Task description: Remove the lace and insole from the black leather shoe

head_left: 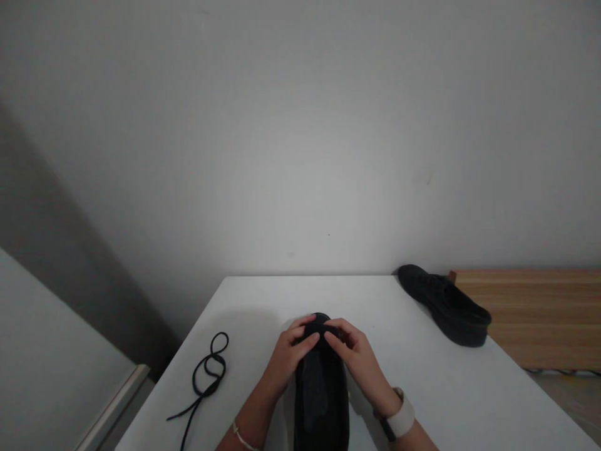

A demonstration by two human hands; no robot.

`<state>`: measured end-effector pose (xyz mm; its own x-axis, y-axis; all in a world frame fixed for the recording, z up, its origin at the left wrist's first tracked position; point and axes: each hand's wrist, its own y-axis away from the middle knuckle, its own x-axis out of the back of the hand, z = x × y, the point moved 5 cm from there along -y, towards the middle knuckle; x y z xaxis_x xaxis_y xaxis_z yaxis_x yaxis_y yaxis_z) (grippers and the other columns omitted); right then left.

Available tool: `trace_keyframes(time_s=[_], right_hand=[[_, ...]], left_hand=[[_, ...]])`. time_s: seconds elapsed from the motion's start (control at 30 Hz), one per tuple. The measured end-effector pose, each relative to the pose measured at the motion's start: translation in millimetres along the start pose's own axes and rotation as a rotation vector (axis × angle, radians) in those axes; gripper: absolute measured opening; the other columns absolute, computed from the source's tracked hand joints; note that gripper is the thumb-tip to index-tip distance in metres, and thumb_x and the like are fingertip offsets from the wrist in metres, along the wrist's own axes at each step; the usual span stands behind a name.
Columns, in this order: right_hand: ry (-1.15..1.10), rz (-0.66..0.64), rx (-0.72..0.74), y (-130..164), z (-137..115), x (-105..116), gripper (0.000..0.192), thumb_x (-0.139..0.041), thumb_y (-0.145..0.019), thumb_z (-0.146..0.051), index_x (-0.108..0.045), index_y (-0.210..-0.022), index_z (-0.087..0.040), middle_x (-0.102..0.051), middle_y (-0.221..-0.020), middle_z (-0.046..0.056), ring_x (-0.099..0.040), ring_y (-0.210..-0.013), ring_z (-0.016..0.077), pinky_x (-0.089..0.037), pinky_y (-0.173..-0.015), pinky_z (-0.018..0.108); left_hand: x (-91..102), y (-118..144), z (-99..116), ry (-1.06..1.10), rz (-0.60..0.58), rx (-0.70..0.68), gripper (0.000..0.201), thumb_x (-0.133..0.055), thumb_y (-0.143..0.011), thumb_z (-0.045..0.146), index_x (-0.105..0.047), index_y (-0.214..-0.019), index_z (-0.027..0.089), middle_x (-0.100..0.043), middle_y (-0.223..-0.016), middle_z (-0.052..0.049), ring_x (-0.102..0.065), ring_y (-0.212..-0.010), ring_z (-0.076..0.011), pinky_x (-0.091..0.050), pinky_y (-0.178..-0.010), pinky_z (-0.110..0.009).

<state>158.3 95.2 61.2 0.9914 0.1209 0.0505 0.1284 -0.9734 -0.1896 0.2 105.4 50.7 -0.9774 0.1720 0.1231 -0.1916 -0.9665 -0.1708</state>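
Note:
A black shoe (322,401) lies on the white table in front of me, its toe pointing away and its opening towards me. My left hand (293,347) grips the shoe's tongue area from the left, thumb on top. From the other side, my right hand (354,351) pinches the same part, its thumb close to the left one. Just what the fingertips pinch is partly hidden. A loose black shoelace (206,382) lies in loops to the left of my left hand, touching neither hand.
Another black shoe (446,304) rests at the table's far right edge. The white table (263,300) meets a grey wall (300,156) at the back. Wooden boards (530,319) stand beyond the right edge, and a white panel (51,363) is at the left.

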Motion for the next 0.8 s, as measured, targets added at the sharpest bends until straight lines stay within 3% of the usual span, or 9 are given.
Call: trace_keyframes(time_s=[0.1,0.23,0.37,0.5,0.67,0.8], right_hand=[[0.096,0.117,0.029,22,-3,15,0.031,-0.067,-0.083,-0.044,-0.067,-0.105,-0.022,-0.068,-0.104,0.008,-0.061,-0.095,0.0251,-0.049,-0.085,0.038],[0.27,0.238,0.091,54,-21,31,0.025,-0.061,-0.088,-0.043,-0.065,-0.103,-0.023,-0.064,-0.09,0.005,-0.061,-0.081,0.0216,-0.051,-0.076,0.034],[0.333,0.02,0.153,72,-44,23,0.019,-0.053,-0.096,-0.037,-0.066,-0.09,-0.025,-0.066,-0.083,0.003,-0.064,-0.08,0.0192,-0.052,-0.07,0.028],[0.424,-0.129,0.261,77,-53,13,0.014,-0.054,-0.096,-0.025,-0.067,-0.092,-0.025,-0.069,-0.083,0.002,-0.067,-0.075,0.0168,-0.055,-0.07,0.025],[0.535,-0.156,0.411,80,-48,7,0.019,-0.055,-0.093,-0.016,-0.068,-0.102,-0.027,-0.073,-0.095,0.007,-0.071,-0.087,0.0208,-0.06,-0.074,0.03],[0.641,-0.287,0.568,83,-46,-10,0.026,-0.054,-0.095,-0.013,-0.066,-0.114,-0.026,-0.074,-0.101,0.008,-0.07,-0.089,0.0206,-0.06,-0.075,0.029]], left_hand=[[-4.3,0,-2,0.04,0.052,0.007,0.027,-0.066,-0.084,0.039,-0.08,-0.087,0.016,-0.067,-0.128,-0.013,-0.061,-0.119,-0.0294,-0.043,-0.109,-0.047],[-7.8,4,-6,0.08,0.17,-0.009,0.029,-0.068,-0.082,0.042,-0.08,-0.09,0.017,-0.071,-0.119,-0.012,-0.062,-0.118,-0.0287,-0.042,-0.109,-0.046],[-3.1,10,-14,0.098,0.336,-0.014,0.031,-0.069,-0.082,0.043,-0.079,-0.096,0.017,-0.074,-0.114,-0.011,-0.06,-0.122,-0.0304,-0.034,-0.115,-0.051],[11.4,15,-7,0.109,0.461,-0.093,0.03,-0.067,-0.084,0.042,-0.078,-0.096,0.017,-0.07,-0.12,-0.012,-0.06,-0.122,-0.0295,-0.037,-0.113,-0.05],[30.4,18,34,0.004,0.539,-0.376,0.019,-0.069,-0.084,0.034,-0.075,-0.077,0.019,-0.069,-0.104,-0.009,-0.055,-0.124,-0.0284,-0.037,-0.113,-0.049],[29.4,20,67,-0.162,0.452,-0.624,0.016,-0.065,-0.088,0.021,-0.072,-0.074,0.02,-0.069,-0.099,-0.007,-0.055,-0.121,-0.0284,-0.043,-0.106,-0.051]])
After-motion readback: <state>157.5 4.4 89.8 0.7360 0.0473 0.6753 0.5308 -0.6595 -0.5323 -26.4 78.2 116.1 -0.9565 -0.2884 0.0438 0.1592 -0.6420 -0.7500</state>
